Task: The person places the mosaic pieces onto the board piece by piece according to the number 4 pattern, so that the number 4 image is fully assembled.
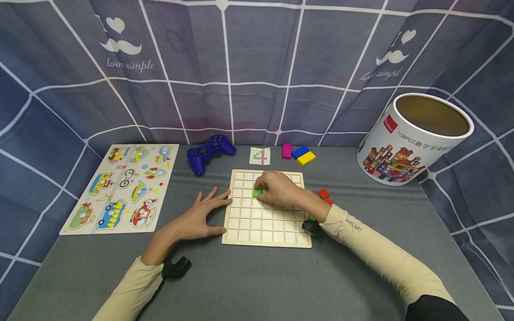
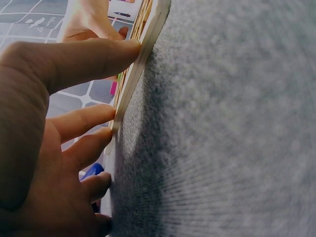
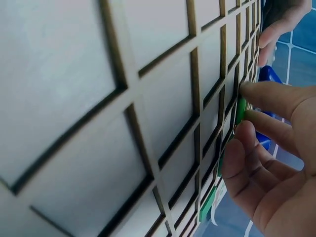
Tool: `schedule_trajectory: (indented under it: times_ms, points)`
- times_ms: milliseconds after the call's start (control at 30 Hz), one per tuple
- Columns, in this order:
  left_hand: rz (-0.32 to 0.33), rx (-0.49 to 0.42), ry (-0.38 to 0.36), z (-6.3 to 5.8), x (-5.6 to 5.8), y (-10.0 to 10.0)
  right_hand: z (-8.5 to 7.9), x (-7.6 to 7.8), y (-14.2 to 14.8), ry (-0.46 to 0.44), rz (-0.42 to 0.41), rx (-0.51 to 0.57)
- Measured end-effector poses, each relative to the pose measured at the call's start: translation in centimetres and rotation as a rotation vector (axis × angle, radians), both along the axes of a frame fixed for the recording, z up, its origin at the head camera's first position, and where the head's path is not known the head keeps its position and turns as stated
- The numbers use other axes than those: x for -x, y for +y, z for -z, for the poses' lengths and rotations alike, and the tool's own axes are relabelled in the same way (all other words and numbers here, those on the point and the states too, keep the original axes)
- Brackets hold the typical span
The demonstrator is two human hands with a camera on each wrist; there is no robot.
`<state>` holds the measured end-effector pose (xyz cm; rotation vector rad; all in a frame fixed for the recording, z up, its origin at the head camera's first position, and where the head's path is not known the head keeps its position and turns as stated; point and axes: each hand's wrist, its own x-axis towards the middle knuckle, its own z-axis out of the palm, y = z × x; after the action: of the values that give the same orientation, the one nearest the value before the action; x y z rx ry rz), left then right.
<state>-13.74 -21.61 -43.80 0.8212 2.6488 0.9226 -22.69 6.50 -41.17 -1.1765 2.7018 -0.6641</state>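
Note:
A pale wooden grid board (image 1: 267, 238) lies on the grey cloth in front of the person. Fingers spread, the left hand (image 1: 196, 218) touches the board's left edge with its thumb and fingertips, as the left wrist view also shows. Over the upper part of the grid, the right hand (image 1: 279, 189) pinches a small green tile (image 3: 241, 108) between thumb and finger, low against the squares. Another green tile (image 3: 207, 203) shows near the board's far edge in the right wrist view. Red tiles (image 1: 323, 194) lie right of the board, partly behind the right forearm.
Behind the board are a small grid pattern card (image 1: 260, 156), a magenta block (image 1: 287, 150), a blue block (image 1: 300, 152) and a yellow block (image 1: 306, 158). A blue game controller (image 1: 209, 153) and a picture puzzle board (image 1: 120, 187) lie left; a white tub (image 1: 405, 147) stands right.

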Motion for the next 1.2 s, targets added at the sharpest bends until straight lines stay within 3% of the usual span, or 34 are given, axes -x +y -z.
schedule_trajectory:
  times_ms: [267, 500, 800, 1200]
  points:
    - [0.003, -0.001, 0.000, 0.2, 0.1, 0.0, -1.4, 0.3, 0.7, -0.015, 0.050, 0.049]
    - [0.002, 0.000, 0.007, 0.2, 0.1, 0.1, -2.3, -0.1, 2.9, -0.019, 0.071, 0.091]
    - [-0.002, 0.001, 0.008, 0.1, 0.2, 0.1, -2.0, -1.8, 7.0, -0.020, 0.128, 0.094]
    - [-0.007, 0.003, 0.008, 0.0, 0.0, 0.1, -0.6, -4.7, 11.5, -0.003, 0.119, 0.097]
